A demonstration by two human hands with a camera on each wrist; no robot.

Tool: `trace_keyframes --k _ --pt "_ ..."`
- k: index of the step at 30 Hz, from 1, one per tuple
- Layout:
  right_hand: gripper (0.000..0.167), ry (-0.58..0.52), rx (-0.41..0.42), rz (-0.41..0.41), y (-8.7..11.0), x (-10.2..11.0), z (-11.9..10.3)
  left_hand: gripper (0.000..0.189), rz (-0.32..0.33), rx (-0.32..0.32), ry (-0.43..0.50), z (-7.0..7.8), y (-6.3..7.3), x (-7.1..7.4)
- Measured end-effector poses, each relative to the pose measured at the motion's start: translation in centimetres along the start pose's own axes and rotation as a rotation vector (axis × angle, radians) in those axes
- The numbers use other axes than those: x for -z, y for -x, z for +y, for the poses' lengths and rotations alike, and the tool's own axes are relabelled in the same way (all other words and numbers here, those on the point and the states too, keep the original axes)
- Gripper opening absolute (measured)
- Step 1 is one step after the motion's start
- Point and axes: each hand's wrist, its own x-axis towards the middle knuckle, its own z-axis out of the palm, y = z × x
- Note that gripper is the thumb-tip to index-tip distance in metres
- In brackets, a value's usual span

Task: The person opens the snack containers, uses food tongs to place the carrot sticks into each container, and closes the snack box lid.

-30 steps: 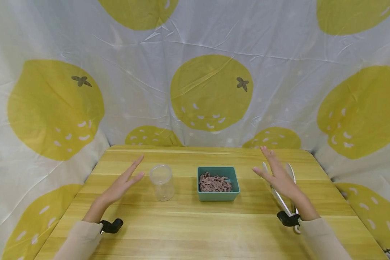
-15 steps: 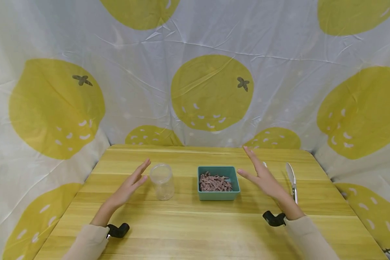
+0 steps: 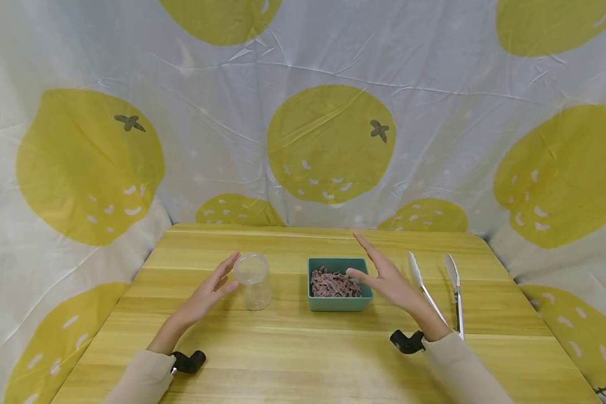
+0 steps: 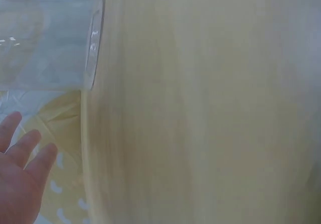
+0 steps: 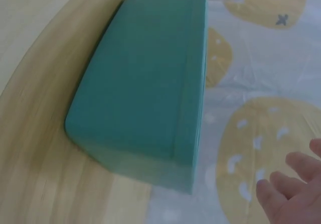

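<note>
A clear plastic jar [image 3: 256, 293] stands upright on the table, left of centre in the head view. My left hand [image 3: 204, 297] is just left of it, fingers extended and holding nothing; the left wrist view shows the jar [image 4: 45, 43] beyond the fingers [image 4: 42, 161]. A teal rectangular container [image 3: 339, 304] holds brownish shredded strips, perhaps meat [image 3: 333, 283]. My right hand [image 3: 391, 283] hovers at its right side with straight, spread fingers, the thumb overlapping the rim in the head view. In the right wrist view the container's side [image 5: 140, 73] is close to that hand [image 5: 296, 194].
Metal tongs [image 3: 457, 292] lie spread on the table at the right, their lower end hidden behind my right forearm. The wooden table [image 3: 293, 359] ends at a hanging cloth printed with lemons [image 3: 330, 146]. Black wrist cameras [image 3: 189, 362] sit on both wrists.
My right hand has moved left from above the tongs to the teal container, uncovering the tongs. My left hand has moved slightly right, closer to the jar.
</note>
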Motion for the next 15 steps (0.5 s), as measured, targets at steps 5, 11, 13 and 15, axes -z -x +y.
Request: trace_keyframes --k 5,11,13,15 --pt "0.081 -0.062 0.017 -0.042 -0.9 -1.3 -0.6 0.073 0.001 0.022 0.017 0.2 0.0 -0.5" --pt "0.083 -0.132 0.049 -0.077 -1.9 -2.8 -1.4 0.083 0.000 0.042 0.014 0.3 -0.2 -1.1" --pt "0.084 -0.148 0.047 -0.085 -2.1 -3.3 -1.6 0.085 0.003 0.045 0.006 0.2 -0.3 -1.3" --pt "0.083 -0.163 0.042 -0.093 -2.3 -3.6 -1.9 0.087 0.007 0.045 0.000 0.2 -0.4 -1.4"
